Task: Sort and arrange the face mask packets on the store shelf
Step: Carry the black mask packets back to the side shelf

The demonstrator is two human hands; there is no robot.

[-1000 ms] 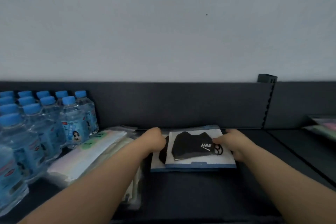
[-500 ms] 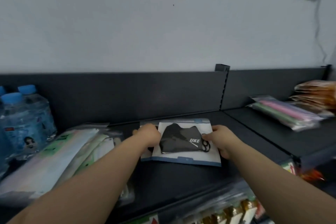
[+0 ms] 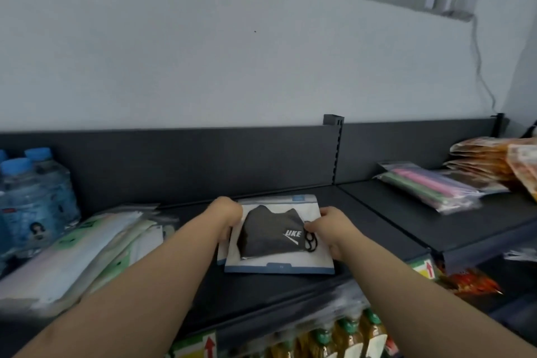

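A small stack of white and blue packets, each with a black face mask point(image 3: 271, 237) inside, lies flat on the dark shelf point(image 3: 386, 216). My left hand point(image 3: 228, 212) grips the stack's left edge and my right hand point(image 3: 329, 227) grips its right edge. More mask packets in white and green point(image 3: 78, 250) lie heaped to the left. On the right shelf section lies a pile of clear packets with pink and green masks point(image 3: 427, 187).
Water bottles with blue caps point(image 3: 32, 197) stand at the far left. Orange snack packets point(image 3: 494, 161) are stacked at the far right. Below the shelf edge stand bottles with green caps point(image 3: 345, 334). The shelf's dark back panel and a white wall rise behind.
The view has swung right and up, bringing the right shelf section and the window into sight. Both hands stay on the black mask packets, which have barely moved on the shelf.
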